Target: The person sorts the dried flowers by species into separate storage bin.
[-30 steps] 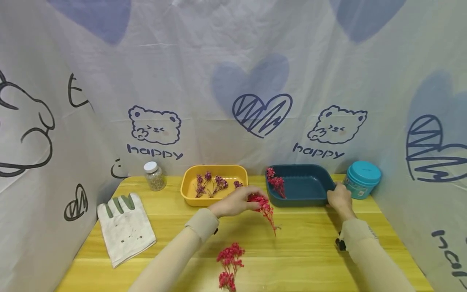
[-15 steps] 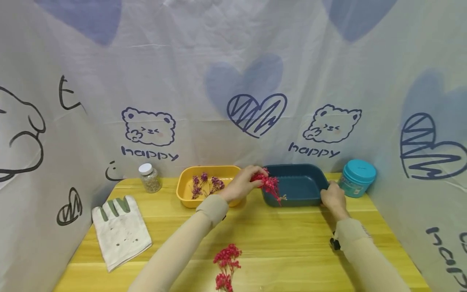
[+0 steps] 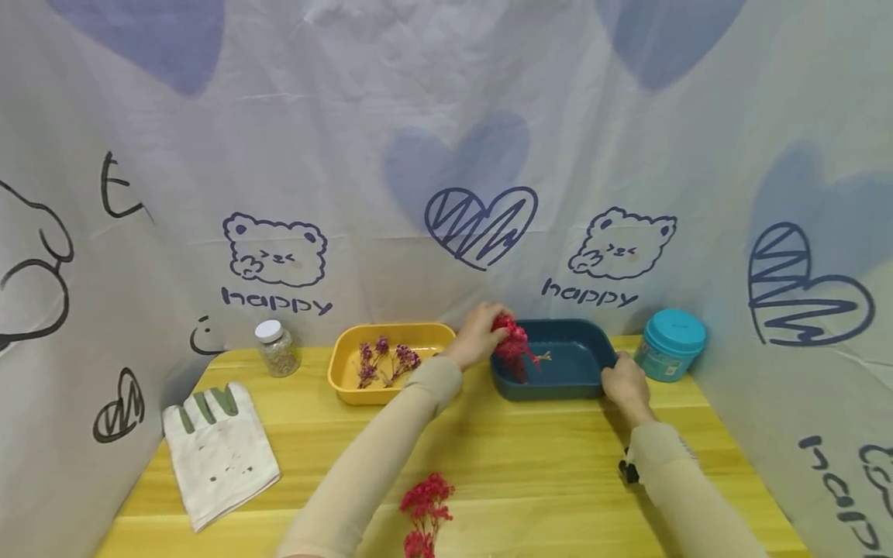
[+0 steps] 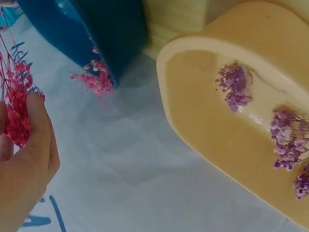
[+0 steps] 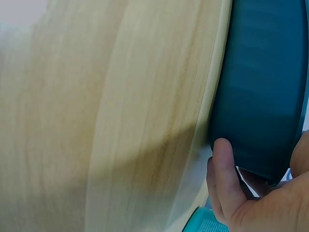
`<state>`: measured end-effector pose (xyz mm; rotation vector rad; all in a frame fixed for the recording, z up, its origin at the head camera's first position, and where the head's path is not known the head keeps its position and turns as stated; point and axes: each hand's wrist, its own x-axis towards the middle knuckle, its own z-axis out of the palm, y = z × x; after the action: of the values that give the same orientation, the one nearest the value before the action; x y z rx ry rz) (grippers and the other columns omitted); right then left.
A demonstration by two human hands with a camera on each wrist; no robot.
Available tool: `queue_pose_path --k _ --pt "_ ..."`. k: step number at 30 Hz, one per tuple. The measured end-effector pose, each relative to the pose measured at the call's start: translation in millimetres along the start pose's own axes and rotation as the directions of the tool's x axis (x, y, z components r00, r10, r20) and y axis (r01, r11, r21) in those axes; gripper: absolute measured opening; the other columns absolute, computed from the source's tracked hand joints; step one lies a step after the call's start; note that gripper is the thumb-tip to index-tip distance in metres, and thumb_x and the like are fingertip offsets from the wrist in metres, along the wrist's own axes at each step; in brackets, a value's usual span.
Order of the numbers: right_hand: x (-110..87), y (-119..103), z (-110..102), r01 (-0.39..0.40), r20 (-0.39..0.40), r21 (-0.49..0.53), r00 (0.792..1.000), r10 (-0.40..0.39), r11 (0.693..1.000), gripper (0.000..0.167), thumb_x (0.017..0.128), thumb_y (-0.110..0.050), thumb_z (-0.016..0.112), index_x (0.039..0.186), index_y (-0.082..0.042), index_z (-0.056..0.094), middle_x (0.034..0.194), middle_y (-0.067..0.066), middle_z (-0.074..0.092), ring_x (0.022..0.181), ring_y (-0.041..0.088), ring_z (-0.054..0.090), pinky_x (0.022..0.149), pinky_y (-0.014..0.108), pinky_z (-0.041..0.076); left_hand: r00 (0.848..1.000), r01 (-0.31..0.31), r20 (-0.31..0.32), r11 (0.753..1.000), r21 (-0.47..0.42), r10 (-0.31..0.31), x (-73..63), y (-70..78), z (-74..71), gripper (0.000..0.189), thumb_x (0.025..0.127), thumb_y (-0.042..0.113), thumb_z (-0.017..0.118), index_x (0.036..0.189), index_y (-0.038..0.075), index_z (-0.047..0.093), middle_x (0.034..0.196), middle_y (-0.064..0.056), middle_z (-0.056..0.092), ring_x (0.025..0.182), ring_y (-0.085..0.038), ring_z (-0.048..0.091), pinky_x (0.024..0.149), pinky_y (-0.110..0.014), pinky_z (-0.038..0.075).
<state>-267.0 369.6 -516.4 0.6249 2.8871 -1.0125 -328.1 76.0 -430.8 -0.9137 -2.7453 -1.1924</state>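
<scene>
My left hand (image 3: 477, 337) pinches a sprig of pink dried flowers (image 3: 515, 341) over the left end of the dark blue tray (image 3: 568, 387). In the left wrist view, the blossoms (image 4: 18, 113) sit between thumb and fingers, stems pointing away from the palm. Another pink sprig (image 4: 99, 79) shows at that tray's rim. My right hand (image 3: 626, 381) grips the tray's right front corner; in the right wrist view, fingertips press its outer side (image 5: 260, 96). A third pink sprig (image 3: 427, 504) lies on the table near the front.
Left of the blue tray stands a yellow tray (image 3: 342, 391) with several purple flower sprigs (image 3: 405, 359). A teal lidded tub (image 3: 672, 345) is right of my right hand. A white-capped jar (image 3: 277, 349) and a folded cloth (image 3: 222, 457) lie left. A printed curtain (image 3: 377, 178) encloses the table.
My left hand has moved right and away from me, carrying the pink sprig from in front of the trays to over the blue tray. My right hand keeps its grip. The view has shifted slightly.
</scene>
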Motion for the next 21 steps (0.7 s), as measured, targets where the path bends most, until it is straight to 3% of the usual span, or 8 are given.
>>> queue_pose_path --k 7,13,21 --pt "0.2 0 0 0.007 -0.006 0.005 1.0 -0.007 1.0 0.062 0.101 -0.013 0.035 0.158 0.011 0.029 0.157 0.039 0.04 0.141 0.057 0.045 0.114 0.067 0.045 0.999 0.017 -0.027 1.0 0.002 -0.017 13.2 -1.7 16.1 0.023 0.101 0.0 0.065 0.123 0.005 0.07 0.124 -0.019 0.063 0.117 -0.034 0.059 0.109 -0.046 0.053" --pt "0.9 0 1 0.031 -0.023 0.017 0.999 -0.031 0.999 0.061 0.102 -0.013 0.035 0.158 0.012 0.031 0.157 0.038 0.041 0.142 0.056 0.045 0.115 0.066 0.045 0.999 -0.035 -0.033 0.997 0.072 0.037 19.8 -6.9 27.7 0.024 0.101 0.0 0.065 0.124 0.006 0.068 0.12 -0.018 0.063 0.114 -0.033 0.062 0.107 -0.043 0.054" --pt "-0.2 1 0 0.024 -0.012 0.042 1.0 -0.024 0.999 0.061 0.103 -0.013 0.034 0.158 0.012 0.03 0.159 0.038 0.039 0.144 0.058 0.041 0.116 0.068 0.043 0.993 -0.108 0.068 0.974 0.2 0.096 22.2 -10.5 47.1 0.025 0.103 0.001 0.062 0.126 0.01 0.066 0.115 -0.013 0.061 0.11 -0.029 0.064 0.104 -0.038 0.056"
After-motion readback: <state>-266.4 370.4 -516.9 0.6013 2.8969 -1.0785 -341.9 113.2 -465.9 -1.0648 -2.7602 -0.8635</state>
